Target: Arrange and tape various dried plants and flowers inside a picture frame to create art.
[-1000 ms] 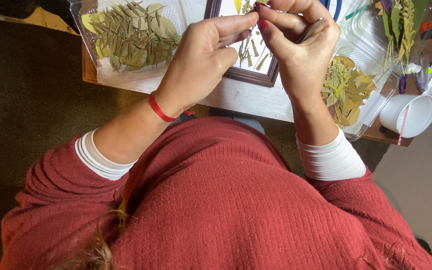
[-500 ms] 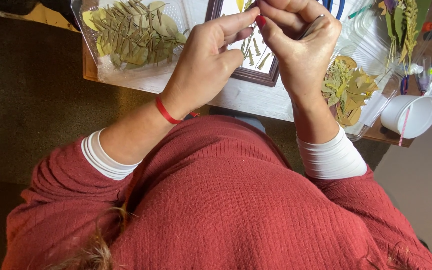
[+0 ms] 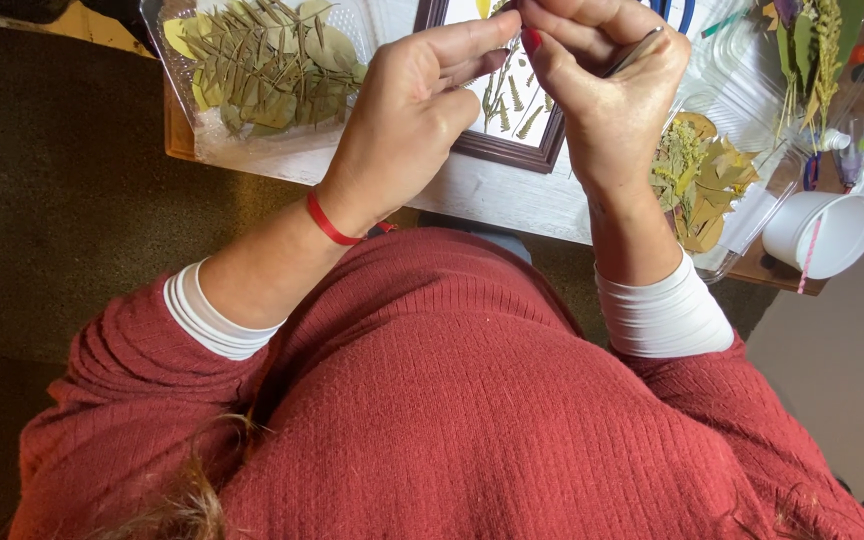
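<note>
Looking down from my head, my left hand (image 3: pixel 407 125) and right hand (image 3: pixel 607 95) meet at the top centre of the frame, left fingertips pinched on a tiny pressed sprig (image 3: pixel 508 12) I can barely make out, right fingers curled tight round a thin metal tool (image 3: pixel 634 52). Just beneath them the dark wooden frame (image 3: pixel 504 150) already carries several small fern fronds on its white sheet, so I judge the arranging partly done. Upper left, a clear tray of flat dried leaves (image 3: pixel 262 70) waits; right, papery yellow leaves (image 3: pixel 702 175) and a white plastic cup (image 3: pixel 822 232).
</note>
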